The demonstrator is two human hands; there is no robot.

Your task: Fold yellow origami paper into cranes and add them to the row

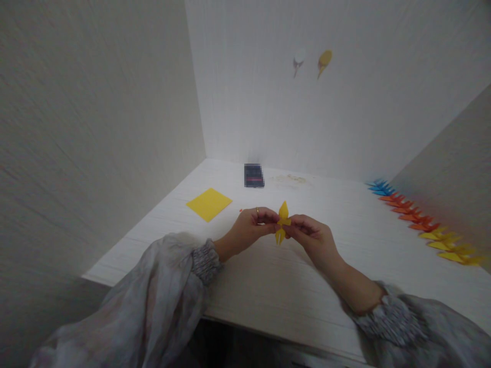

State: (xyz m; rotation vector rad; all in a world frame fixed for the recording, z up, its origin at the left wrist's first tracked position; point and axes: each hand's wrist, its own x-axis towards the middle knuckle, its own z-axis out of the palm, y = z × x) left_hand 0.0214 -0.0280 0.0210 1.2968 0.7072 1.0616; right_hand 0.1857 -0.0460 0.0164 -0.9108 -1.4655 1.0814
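A small folded yellow paper piece [283,210] is held up above the table between both hands, its pointed end away from me and two narrow points toward me. My left hand [253,225], with a ring on one finger, pinches its left side. From the right, my right hand [312,235] pinches the opposite side between thumb and fingers. The fingertips cover part of the middle folds. A flat yellow paper square [209,204] lies on the table, beyond and left of my left hand.
On the white table [245,291], a dark pixelated object [253,176] lies near the back wall. Along the right wall runs a row of folded paper pieces: blue [380,187], orange-red [408,210] and yellow [450,245]. Two hooks [325,59] are on the back wall.
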